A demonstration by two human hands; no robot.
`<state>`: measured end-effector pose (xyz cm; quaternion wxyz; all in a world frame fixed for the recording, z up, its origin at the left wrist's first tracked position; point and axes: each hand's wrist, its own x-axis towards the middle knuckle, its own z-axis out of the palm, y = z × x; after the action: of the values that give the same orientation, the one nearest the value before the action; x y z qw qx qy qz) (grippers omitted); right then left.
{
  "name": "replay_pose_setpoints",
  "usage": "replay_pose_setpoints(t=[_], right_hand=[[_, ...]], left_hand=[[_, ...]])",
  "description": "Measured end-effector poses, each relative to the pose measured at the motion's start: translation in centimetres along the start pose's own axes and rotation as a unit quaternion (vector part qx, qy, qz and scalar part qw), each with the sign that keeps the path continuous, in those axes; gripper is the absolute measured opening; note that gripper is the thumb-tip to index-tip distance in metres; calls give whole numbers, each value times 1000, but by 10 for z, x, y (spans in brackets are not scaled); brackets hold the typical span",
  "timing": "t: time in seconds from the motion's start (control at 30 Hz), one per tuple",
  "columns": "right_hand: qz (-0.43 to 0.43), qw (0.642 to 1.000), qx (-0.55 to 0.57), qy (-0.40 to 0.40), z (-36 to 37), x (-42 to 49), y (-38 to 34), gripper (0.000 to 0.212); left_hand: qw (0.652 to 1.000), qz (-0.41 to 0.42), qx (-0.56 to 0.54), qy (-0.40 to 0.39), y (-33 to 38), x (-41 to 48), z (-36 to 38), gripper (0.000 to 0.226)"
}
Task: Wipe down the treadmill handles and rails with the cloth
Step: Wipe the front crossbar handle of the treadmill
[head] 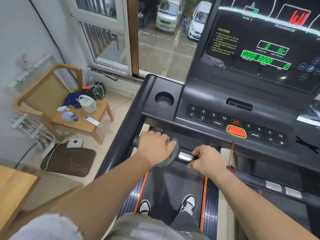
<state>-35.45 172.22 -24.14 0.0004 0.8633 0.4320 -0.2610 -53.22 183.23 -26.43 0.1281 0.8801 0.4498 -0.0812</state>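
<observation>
Console (pixel 225 122) close above handlebar (pixel 184 156), red cord (pixel 232 169) at right, open space below
</observation>
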Motion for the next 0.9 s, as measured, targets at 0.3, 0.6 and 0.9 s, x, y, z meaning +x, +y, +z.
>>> replay_pose_setpoints(t=[0.3, 0.6, 0.9], right_hand=[[-6, 1000, -7, 7, -5, -4, -2, 35], [-19, 1000, -9, 10, -3, -7, 0, 35], [-29, 999, -3, 20, -2, -6, 3, 36]], left_hand=[[965, 149, 0, 217, -27, -39, 48, 53], [985, -66, -14, -159, -4, 39, -27, 83], [949, 57, -136, 279, 2, -77, 60, 32]])
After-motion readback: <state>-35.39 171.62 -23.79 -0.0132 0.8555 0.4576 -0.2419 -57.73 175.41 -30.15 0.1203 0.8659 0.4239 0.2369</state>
